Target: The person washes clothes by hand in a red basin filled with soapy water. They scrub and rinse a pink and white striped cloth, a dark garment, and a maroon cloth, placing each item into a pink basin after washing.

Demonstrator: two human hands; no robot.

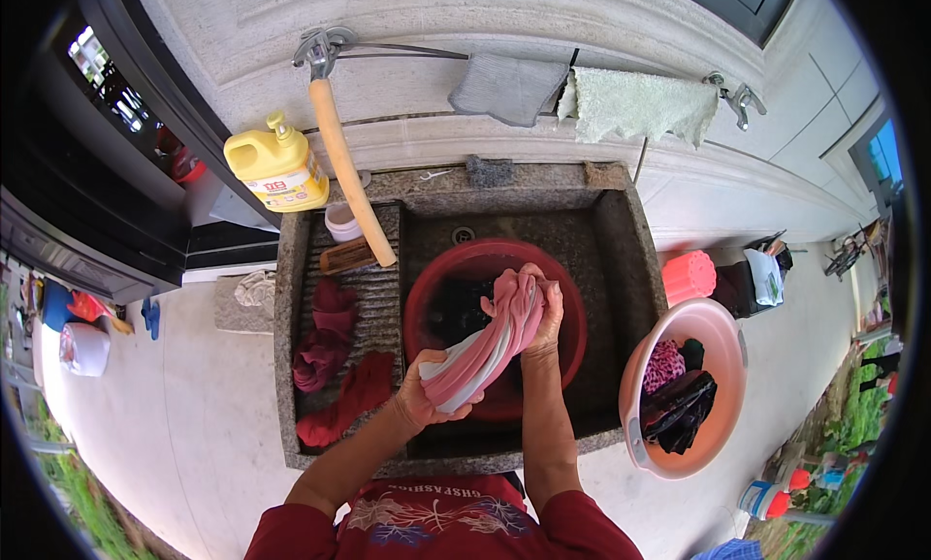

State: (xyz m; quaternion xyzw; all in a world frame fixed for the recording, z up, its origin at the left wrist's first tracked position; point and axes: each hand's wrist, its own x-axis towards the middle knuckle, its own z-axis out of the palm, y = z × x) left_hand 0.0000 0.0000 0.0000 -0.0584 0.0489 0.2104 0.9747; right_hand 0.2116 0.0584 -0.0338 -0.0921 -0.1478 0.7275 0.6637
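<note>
A pink and white striped cloth garment [490,339] is stretched and bunched between my two hands over a red basin [580,352]. My left hand [433,390] is closed round its lower left end. Around the upper right end my right hand [546,320] is closed too. Dark water or dark cloth shows inside the basin, partly hidden by the garment; which of these it is I cannot tell. The basin stands in a stone sink [635,269]. Dark red cloths [335,322] and a bright red cloth [354,400] lie on the ribbed washboard side at left.
A scrub brush [347,256] and a white cup [342,222] lie near an orange hose [344,162] on a tap. Behind stands a yellow jug [279,167]. At right, a pink tub [635,385] holds clothes. Grey and pale green cloths [645,104] hang on the wall.
</note>
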